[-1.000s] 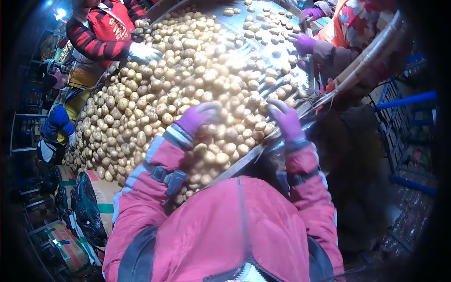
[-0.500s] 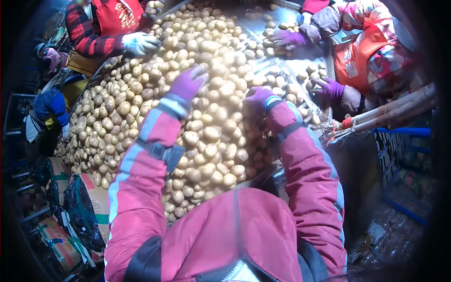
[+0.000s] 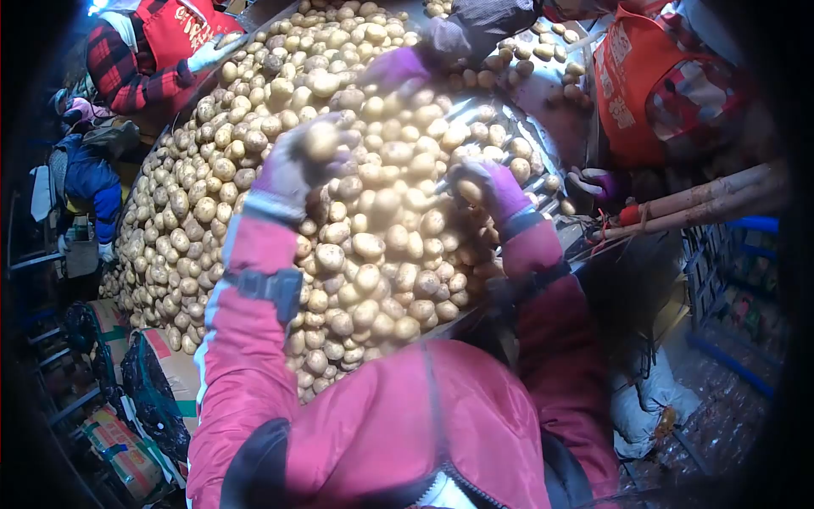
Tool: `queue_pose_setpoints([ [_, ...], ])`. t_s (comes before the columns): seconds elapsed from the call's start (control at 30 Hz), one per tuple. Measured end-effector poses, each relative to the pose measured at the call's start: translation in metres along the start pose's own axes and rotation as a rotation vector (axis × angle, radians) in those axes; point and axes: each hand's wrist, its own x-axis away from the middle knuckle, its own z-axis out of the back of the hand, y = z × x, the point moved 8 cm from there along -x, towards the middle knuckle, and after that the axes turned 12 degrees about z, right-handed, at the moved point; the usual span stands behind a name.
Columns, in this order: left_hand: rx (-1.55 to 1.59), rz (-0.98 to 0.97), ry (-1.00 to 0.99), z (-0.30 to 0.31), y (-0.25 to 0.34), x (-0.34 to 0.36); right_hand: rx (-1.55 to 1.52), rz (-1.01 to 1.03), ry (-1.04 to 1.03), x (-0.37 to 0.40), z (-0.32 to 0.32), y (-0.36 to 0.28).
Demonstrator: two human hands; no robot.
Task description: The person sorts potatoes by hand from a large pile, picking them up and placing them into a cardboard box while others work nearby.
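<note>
A large heap of potatoes (image 3: 373, 246) covers the table in front of me. My left hand (image 3: 287, 170), in a purple and pale glove, is turned palm up above the middle of the heap, its fingers curled round a potato (image 3: 322, 142). To the right, my right hand (image 3: 502, 188) in a purple glove is closed on another potato (image 3: 469, 191), close to the right side of the heap. Both hands are slightly blurred. Loose potatoes lie directly under and between them.
A co-worker's purple-gloved hand (image 3: 403, 69) reaches over the heap from the upper right. Another person in a red apron (image 3: 182, 30) works at the upper left. Wooden poles (image 3: 704, 199) jut in at right. Cartons (image 3: 170, 365) stand at lower left; a blue crate (image 3: 750, 297) stands at right.
My left hand has turned over and lifted, now with a potato in it. My right hand has drawn slightly nearer, holding a potato. The co-worker's purple glove has moved left over the heap.
</note>
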Motion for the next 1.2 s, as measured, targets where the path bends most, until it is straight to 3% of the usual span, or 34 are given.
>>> queue_pose_setpoints([
  [0.03,0.071,-0.01,0.055,0.01,-0.002,0.019,0.191,0.123,-0.038,-0.007,-0.001,-0.006],
  [0.13,-0.133,-0.077,0.215,0.063,-0.021,0.062,-0.517,-0.543,0.173,-0.042,-0.041,0.025],
  [0.17,-0.18,-0.104,0.224,0.072,-0.027,0.072,-0.079,-0.265,0.193,-0.069,-0.045,0.013],
  [0.23,-0.33,-0.072,0.344,0.058,-0.034,0.095,0.159,-0.404,-0.322,-0.091,-0.096,0.025],
  [0.33,-0.376,0.044,0.452,0.042,-0.046,0.108,0.23,-0.425,-0.491,-0.101,-0.134,0.052],
  [0.4,-0.414,0.003,0.365,0.04,-0.045,0.106,0.249,-0.335,-0.835,-0.109,-0.128,0.033],
  [0.47,-0.437,-0.008,0.308,0.041,-0.045,0.106,0.15,-0.454,-0.727,-0.099,-0.129,0.054],
  [0.6,-0.375,-0.054,0.293,0.04,-0.042,0.115,-0.575,-0.466,-0.228,-0.042,-0.081,0.075],
  [0.63,-0.313,-0.026,0.255,0.041,-0.049,0.113,-0.798,-0.643,-0.019,-0.012,-0.077,0.087],
  [0.67,-0.313,-0.012,0.29,0.033,-0.053,0.115,-0.857,-0.676,0.043,0.008,-0.069,0.083],
  [0.77,-0.282,0.061,0.302,0.011,-0.079,0.105,-0.815,-0.589,0.018,0.041,-0.05,0.041],
  [0.87,-0.287,0.092,0.157,-0.03,-0.111,0.091,-0.798,-0.493,-0.017,0.065,-0.035,-0.021],
  [0.97,-0.496,0.101,-0.006,-0.078,-0.141,0.084,-0.848,-0.417,-0.033,0.082,-0.027,-0.08],
  [1.07,-1.09,-0.417,-0.201,-0.099,-0.171,0.07,-1.208,-0.503,0.141,0.113,-0.024,-0.11],
  [1.13,-0.697,0.193,-0.258,-0.13,-0.209,0.076,-0.867,-0.409,0.15,0.156,-0.009,-0.115],
  [1.17,-0.641,0.341,-0.262,-0.139,-0.226,0.078,-0.718,-0.306,0.115,0.18,-0.009,-0.111],
  [1.2,-0.878,0.161,-0.388,-0.152,-0.237,0.072,-0.558,-0.207,0.093,0.205,-0.008,-0.108],
])
